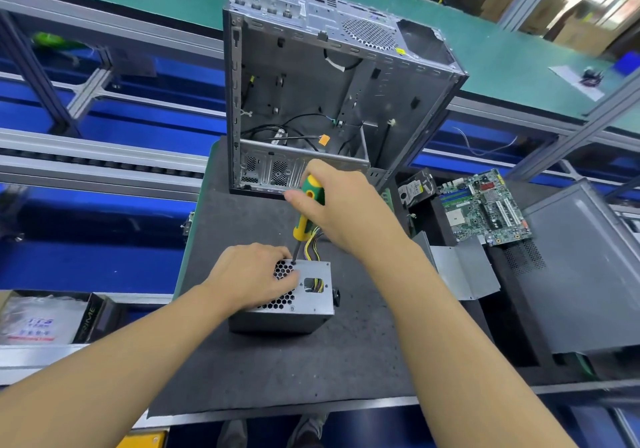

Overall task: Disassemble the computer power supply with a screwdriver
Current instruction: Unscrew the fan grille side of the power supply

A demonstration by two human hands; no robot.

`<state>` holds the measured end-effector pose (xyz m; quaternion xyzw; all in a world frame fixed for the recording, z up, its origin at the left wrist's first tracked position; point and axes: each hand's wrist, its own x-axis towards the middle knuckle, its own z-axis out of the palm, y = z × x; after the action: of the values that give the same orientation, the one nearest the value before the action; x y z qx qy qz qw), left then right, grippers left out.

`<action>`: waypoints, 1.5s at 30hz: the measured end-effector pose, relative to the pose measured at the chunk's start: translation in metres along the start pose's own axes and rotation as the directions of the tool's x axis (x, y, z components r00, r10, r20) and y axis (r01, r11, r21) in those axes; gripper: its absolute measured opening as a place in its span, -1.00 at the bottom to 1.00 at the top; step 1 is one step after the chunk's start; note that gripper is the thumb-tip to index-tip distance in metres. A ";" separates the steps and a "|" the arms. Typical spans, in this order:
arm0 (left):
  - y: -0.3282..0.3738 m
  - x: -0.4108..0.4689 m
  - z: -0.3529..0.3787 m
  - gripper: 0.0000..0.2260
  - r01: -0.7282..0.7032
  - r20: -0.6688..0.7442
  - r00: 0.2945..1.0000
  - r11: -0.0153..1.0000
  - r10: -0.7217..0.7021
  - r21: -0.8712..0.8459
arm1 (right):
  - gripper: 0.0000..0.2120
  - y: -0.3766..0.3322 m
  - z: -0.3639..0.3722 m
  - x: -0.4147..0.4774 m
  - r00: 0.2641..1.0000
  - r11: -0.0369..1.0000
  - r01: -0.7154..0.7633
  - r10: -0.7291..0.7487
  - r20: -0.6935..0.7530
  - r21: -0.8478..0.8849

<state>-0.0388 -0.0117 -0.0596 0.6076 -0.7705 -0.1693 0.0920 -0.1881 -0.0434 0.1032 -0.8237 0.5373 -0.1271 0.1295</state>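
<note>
A grey metal power supply (pixel 308 300) with a honeycomb grille sits on the dark foam mat (pixel 277 371), yellow and black wires trailing from its far side. My left hand (pixel 252 279) lies on its top, fingers over the grille, pressing it down. My right hand (pixel 341 210) grips the green and yellow handle of a screwdriver (pixel 306 212). The screwdriver stands nearly upright, its tip set on the top face of the power supply at the far edge of the grille, close to my left fingertips.
An emptied computer case (pixel 311 84) stands open behind the power supply. To the right lie a hard drive (pixel 415 189), a green motherboard (pixel 485 205), a bent metal bracket (pixel 464 271) and a grey side panel (pixel 585 274). A box with bagged items (pixel 45 319) sits at left.
</note>
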 end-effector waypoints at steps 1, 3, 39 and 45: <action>0.000 0.001 0.000 -0.69 0.003 0.002 1.000 1.000 -0.003 0.006 | -0.66 -0.001 -0.002 0.001 1.000 1.000 -0.007 0.007 0.021 0.002; 0.000 0.002 0.001 -0.65 0.003 0.000 1.000 1.000 -0.003 0.011 | -0.71 0.000 -0.008 0.001 0.997 1.000 -0.021 0.021 0.071 0.003; 0.003 -0.002 0.003 -0.65 0.023 -0.081 0.997 0.999 -0.020 0.036 | -0.63 -0.008 -0.028 -0.018 0.988 0.984 -0.150 0.146 0.049 0.091; 0.003 -0.002 0.003 -0.57 0.028 -0.034 0.999 0.998 -0.026 0.056 | -0.79 -0.011 -0.035 -0.017 0.986 0.993 -0.059 0.043 0.159 0.099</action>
<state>-0.0417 -0.0088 -0.0608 0.6230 -0.7651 -0.1387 0.0854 -0.1972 -0.0262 0.1382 -0.8094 0.5390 -0.0863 0.2167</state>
